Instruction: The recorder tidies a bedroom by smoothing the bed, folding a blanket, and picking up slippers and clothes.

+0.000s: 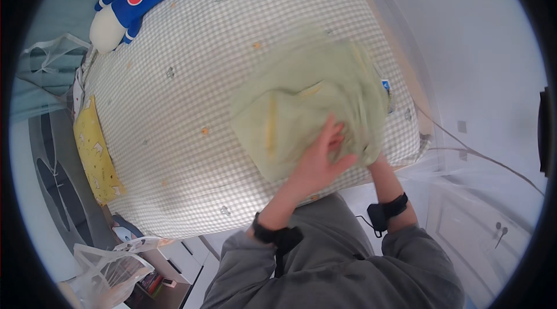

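Note:
A pale green cloth (301, 109) with yellow stripes lies partly raised over the near right part of the bed, smeared by motion. Whether it is a garment cannot be made out. Against its near side is my left hand (322, 161), fingers bent but apart and the thumb spread, gripping nothing that I can see. My right hand (376, 161) reaches in under the cloth's right edge; the fabric covers its fingers. Each wrist wears a black strap with a small dark box.
A checked bedsheet (174, 106) covers the mattress. At the far left lies a long blue plush toy (139, 4), and a yellow pillow (96, 149) sits at the left edge. Beside the cloth is a small blue item (386, 84). A white cabinet (476, 222) stands at right.

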Available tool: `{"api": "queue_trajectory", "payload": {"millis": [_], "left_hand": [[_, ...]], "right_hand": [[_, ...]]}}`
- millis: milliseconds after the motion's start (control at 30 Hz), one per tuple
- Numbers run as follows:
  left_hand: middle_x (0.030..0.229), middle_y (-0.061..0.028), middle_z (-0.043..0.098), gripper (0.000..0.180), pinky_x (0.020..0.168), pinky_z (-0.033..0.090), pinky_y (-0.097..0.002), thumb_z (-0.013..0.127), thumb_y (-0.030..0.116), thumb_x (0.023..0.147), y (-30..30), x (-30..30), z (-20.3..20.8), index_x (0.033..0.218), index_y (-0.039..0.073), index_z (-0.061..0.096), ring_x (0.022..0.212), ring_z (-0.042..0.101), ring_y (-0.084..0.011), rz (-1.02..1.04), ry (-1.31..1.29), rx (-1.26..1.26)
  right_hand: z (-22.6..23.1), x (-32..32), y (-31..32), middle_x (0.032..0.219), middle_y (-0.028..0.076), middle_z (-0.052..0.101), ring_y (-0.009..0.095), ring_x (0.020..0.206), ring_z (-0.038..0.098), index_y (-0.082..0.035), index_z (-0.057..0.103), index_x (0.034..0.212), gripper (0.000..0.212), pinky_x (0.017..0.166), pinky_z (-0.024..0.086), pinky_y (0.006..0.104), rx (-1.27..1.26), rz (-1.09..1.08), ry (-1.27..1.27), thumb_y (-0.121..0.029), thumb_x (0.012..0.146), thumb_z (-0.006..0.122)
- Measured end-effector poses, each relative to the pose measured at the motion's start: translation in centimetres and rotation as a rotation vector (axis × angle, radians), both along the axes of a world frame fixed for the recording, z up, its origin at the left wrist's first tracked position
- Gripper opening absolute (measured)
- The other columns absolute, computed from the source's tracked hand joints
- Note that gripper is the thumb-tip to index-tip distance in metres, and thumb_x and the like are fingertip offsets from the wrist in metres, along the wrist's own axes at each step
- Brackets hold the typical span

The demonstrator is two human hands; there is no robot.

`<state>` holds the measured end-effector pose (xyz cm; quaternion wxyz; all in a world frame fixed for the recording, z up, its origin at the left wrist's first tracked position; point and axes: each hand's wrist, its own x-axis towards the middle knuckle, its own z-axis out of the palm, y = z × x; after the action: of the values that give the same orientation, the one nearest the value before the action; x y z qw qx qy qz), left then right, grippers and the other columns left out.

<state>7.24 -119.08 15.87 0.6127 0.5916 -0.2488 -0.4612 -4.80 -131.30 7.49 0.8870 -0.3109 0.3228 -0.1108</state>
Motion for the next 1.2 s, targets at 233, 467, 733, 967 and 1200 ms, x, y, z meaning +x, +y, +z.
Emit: {"api": "queue_trajectory", "payload": {"millis": [233,467,733,967,1200], "left_hand": [[0.125,-0.0207,0.03,0.05,0.094,0.019,-0.0478,0.05,0.021,0.077,-1.3,-5.4,-12.7,0.12,0.002,0.035,0.117,0.028,-0.0316,-0.106,-0.993,0.371],[0.131,-0.0199,0.019,0.049,0.096,0.009,-0.0516,0.046,0.023,0.078,4.6,-1.2,-14.4,0.122,0.004,0.034,0.122,0.017,-0.0324,0.024,-1.176,0.636],[0.132,-0.0211,0.015,0.063,0.095,0.005,-0.0536,0.051,0.043,0.072,4.8,2.1,-13.9,0.124,0.012,0.034,0.123,0.013,-0.0333,-0.117,-1.253,0.592],[0.133,-0.0176,0.018,0.078,0.095,0.006,-0.0535,0.06,0.054,0.058,3.3,2.2,-14.6,0.123,0.018,0.036,0.123,0.015,-0.0296,-0.28,-1.196,0.48],[0.133,-0.0165,0.017,0.082,0.096,0.006,-0.0531,0.061,0.054,0.055,5.2,1.3,-16.2,0.123,0.014,0.035,0.124,0.015,-0.0279,-0.341,-1.177,0.515]], "right_hand": [[-6.3,-4.7,-10.3,0.123,0.013,0.036,0.027,0.111,0.038,-0.002,0.029,0.122,0.058,0.093,0.028,0.0387,-0.536,-0.303,0.545,-0.038,0.08,0.046],[-2.7,1.6,-4.5,0.121,0.018,0.035,0.032,0.111,0.035,-0.006,0.036,0.118,0.064,0.093,0.026,0.0403,-1.792,0.374,0.455,-0.019,0.062,0.065],[-5.1,4.1,-16.2,0.067,0.012,0.057,0.024,0.066,0.057,0.0,0.05,0.1,0.029,0.059,0.044,0.0278,-1.085,0.15,0.603,-0.007,0.072,0.051],[-5.8,6.7,-17.5,0.11,0.016,0.047,0.03,0.099,0.046,-0.008,0.042,0.115,0.056,0.083,0.035,0.0386,-1.729,0.025,0.863,-0.035,0.069,0.058],[-8.2,-2.8,-13.6,0.125,0.015,0.033,0.033,0.118,0.026,-0.008,0.032,0.123,0.067,0.097,0.017,0.0463,-1.959,0.566,0.925,-0.035,0.068,0.058]]}}
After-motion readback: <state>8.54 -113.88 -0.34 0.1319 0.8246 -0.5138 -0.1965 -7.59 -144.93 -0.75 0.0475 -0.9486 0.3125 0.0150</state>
